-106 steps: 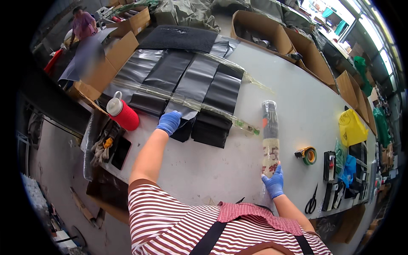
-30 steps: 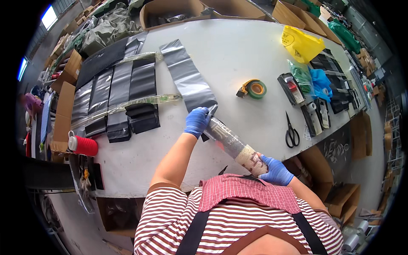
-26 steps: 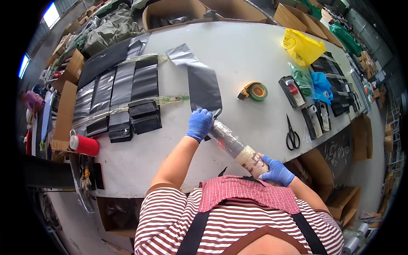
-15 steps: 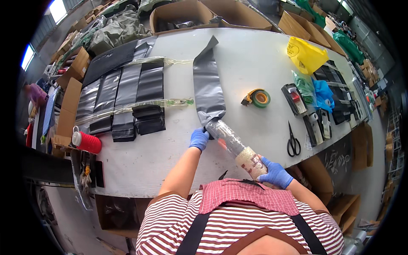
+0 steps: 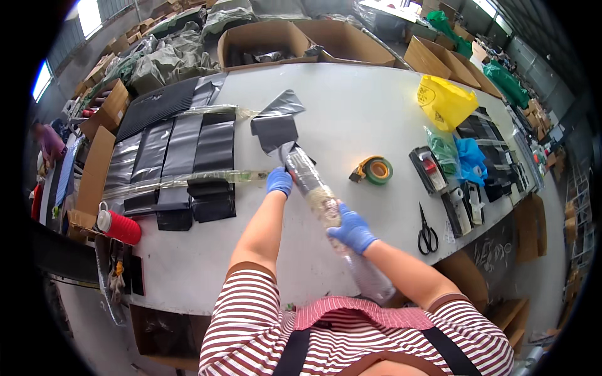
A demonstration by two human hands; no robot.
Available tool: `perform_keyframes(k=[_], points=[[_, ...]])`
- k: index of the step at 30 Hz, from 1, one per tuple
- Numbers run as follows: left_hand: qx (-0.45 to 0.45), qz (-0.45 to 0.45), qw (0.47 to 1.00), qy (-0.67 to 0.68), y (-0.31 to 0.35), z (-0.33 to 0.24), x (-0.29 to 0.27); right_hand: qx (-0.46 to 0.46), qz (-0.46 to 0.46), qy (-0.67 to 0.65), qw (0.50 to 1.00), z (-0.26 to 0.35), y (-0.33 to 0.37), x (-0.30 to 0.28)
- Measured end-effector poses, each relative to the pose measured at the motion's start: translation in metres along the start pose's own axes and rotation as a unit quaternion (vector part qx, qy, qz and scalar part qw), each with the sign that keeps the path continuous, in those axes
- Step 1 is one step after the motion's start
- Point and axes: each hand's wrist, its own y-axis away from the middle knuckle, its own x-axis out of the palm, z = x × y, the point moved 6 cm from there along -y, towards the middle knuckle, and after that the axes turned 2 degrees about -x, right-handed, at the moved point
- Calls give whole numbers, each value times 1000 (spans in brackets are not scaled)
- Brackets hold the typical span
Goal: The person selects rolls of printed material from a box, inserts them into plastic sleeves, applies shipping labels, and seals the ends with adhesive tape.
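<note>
A long roll [image 5: 310,182] in clear plastic wrap, with a cream and reddish patterned stretch, slants from the table's middle down to my apron. Its far end meets the mouth of a dark grey plastic bag [image 5: 276,128], which lies flat and folded over on itself. My left hand [image 5: 279,182], in a blue glove, closes at the bag's mouth beside the roll's far end; the fingertips are partly hidden. My right hand [image 5: 352,230], gloved too, grips the roll around its middle. The roll's near end is slightly blurred.
Several dark plastic bags [image 5: 179,150] lie in stacks at left, near a red jug [image 5: 124,227]. Right of the roll are a tape roll [image 5: 377,170], black scissors [image 5: 427,232] and a yellow bag [image 5: 445,103]. Open cardboard boxes [image 5: 351,44] line the far edge.
The roll has moved forward and left, and more of its near end shows. The bag, stretched out long before, is now folded and bunched. My right hand has shifted forward with the roll.
</note>
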Motion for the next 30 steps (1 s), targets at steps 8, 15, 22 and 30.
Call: perform_keyframes(k=[8, 15, 22, 30], points=[[-43, 15, 998, 30, -29, 67, -7, -64, -47, -71, 994, 15, -112, 55], [155, -207, 966, -15, -48, -32, -57, 43, -162, -147, 975, 0, -265, 39], [329, -192, 910, -163, -31, -40, -34, -77, -130, -53, 987, -13, -234, 50], [-12, -23, 999, -30, -46, 43, -21, -156, -74, -25, 985, -6, -251, 47]])
